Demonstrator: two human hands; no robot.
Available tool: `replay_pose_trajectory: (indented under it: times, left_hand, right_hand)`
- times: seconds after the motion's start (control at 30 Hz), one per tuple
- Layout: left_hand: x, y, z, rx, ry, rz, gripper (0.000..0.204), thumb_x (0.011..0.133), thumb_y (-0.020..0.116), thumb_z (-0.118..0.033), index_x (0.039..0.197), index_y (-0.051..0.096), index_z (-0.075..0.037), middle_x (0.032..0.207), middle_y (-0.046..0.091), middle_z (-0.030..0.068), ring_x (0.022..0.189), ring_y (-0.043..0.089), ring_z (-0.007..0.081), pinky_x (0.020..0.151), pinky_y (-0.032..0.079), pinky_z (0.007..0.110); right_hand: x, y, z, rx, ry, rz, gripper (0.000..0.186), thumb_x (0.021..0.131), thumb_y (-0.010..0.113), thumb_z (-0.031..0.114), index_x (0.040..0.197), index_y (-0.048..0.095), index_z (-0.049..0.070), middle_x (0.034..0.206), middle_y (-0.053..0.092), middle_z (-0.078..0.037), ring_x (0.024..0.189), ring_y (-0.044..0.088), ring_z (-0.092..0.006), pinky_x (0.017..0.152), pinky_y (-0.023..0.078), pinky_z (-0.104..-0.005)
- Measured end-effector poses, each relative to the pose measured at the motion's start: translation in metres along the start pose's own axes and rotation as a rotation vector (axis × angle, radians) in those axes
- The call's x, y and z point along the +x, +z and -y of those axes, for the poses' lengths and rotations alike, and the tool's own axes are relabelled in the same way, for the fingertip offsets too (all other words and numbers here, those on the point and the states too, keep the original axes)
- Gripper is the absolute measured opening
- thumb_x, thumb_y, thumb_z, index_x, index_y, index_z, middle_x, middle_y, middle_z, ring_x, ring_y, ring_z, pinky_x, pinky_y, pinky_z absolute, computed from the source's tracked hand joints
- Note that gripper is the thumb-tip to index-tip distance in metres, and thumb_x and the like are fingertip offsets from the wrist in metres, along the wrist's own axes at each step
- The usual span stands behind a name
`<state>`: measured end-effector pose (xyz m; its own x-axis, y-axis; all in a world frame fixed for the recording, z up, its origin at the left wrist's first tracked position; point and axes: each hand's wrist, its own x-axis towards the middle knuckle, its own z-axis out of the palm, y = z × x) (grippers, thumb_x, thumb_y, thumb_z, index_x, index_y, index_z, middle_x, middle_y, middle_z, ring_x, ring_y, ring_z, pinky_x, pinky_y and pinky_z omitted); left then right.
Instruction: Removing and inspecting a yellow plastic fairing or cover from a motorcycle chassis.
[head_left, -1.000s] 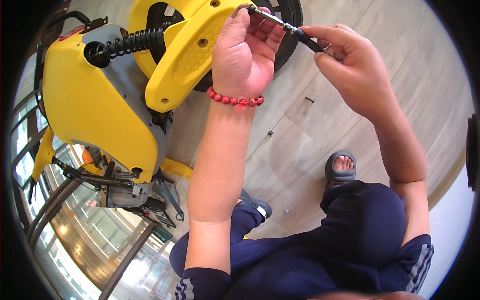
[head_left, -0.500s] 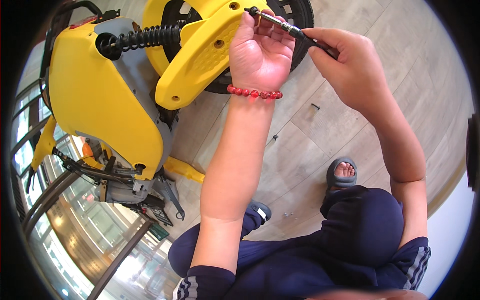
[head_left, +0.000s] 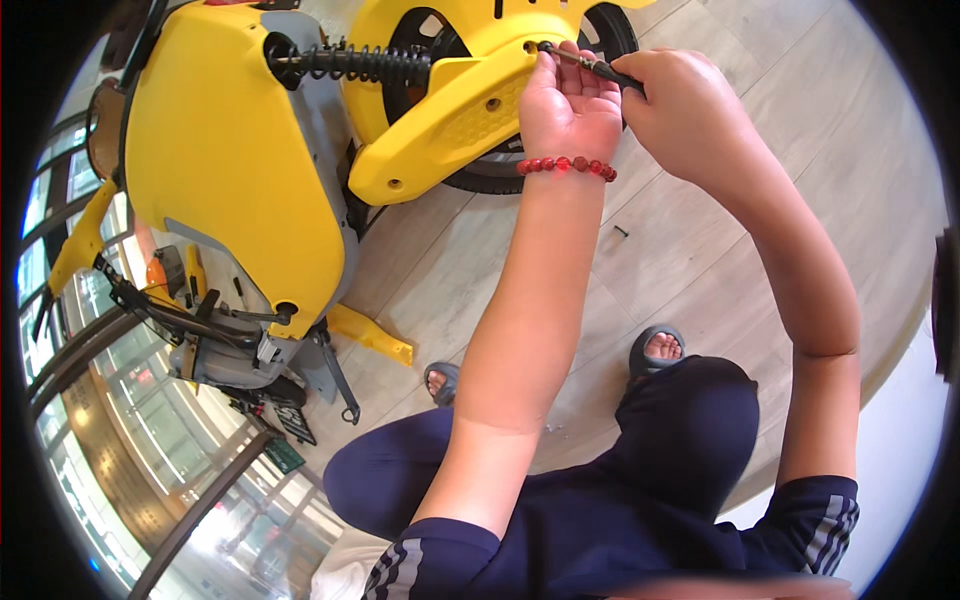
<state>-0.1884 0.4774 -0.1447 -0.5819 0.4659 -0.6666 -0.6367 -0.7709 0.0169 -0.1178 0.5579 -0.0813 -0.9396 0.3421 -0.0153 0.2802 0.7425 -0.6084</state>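
My right hand (head_left: 685, 110) is closed round the dark handle of a screwdriver (head_left: 592, 66). Its metal shaft points left and slightly up toward a yellow cover (head_left: 440, 128) beside the wheel. At the driver's tip is a small dark screw (head_left: 544, 47), close to the cover's upper hole; whether it has entered cannot be told. My left hand (head_left: 572, 112), palm up with a red bead bracelet on the wrist, has its thumb and fingertips about the screw and the shaft. The fingertips are partly hidden behind the driver.
The yellow vehicle body (head_left: 220, 150) lies at the left, with a black coil spring (head_left: 365, 64) running to the wheel side. A loose screw (head_left: 621, 231) rests on the wood-look floor (head_left: 690, 260). A yellow strip (head_left: 370, 335) juts from the body near my feet.
The vehicle and both hands appear further right and lower in the picture. The driver's tip is now near the cover's upper hole; earlier it was right of it. My left foot shows more.
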Motion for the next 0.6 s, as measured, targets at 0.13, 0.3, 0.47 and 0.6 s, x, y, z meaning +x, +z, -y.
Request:
replay_pose_trajectory:
  times: [0.13,0.3,0.47,0.6]
  left_hand:
    - [0.007,0.003,-0.004,-0.048,0.032,-0.048,0.022,0.099,0.046,-0.023,0.097,0.056,-0.003,0.088,0.06,0.0046,0.079,0.056,0.0152,0.078,0.046,0.03]
    - [0.01,0.013,-0.001,-0.156,-0.001,-0.077,0.022,0.099,0.041,-0.018,0.091,0.055,-0.002,0.081,0.058,0.0042,0.076,0.055,0.0142,0.072,0.045,0.028]
    - [0.006,0.015,-0.003,-0.223,-0.063,-0.053,0.021,0.099,0.041,-0.017,0.089,0.054,-0.004,0.079,0.056,0.0049,0.074,0.053,0.0154,0.072,0.044,0.029]
    - [0.008,0.007,-0.001,-0.126,-0.041,0.012,0.021,0.099,0.041,-0.018,0.091,0.053,-0.004,0.08,0.056,0.0051,0.074,0.053,0.0166,0.074,0.044,0.03]
  right_hand:
    - [0.023,-0.018,0.023,-0.217,0.032,0.24,0.023,0.076,0.05,0.006,0.09,0.064,-0.005,0.076,0.06,-0.024,0.072,0.058,-0.0383,0.069,0.047,-0.0442]
    - [0.038,-0.023,0.029,-0.319,-0.044,0.211,0.019,0.076,0.052,0.007,0.085,0.064,-0.004,0.075,0.061,-0.023,0.071,0.059,-0.0382,0.068,0.048,-0.0445]
    - [0.044,-0.022,0.035,-0.454,-0.07,0.292,0.015,0.076,0.051,0.006,0.08,0.062,-0.004,0.074,0.061,-0.022,0.072,0.059,-0.0378,0.066,0.048,-0.044]
    - [0.042,-0.015,0.034,-0.483,-0.082,0.286,0.014,0.077,0.052,0.006,0.079,0.062,-0.003,0.075,0.061,-0.022,0.073,0.06,-0.0375,0.067,0.048,-0.0443]
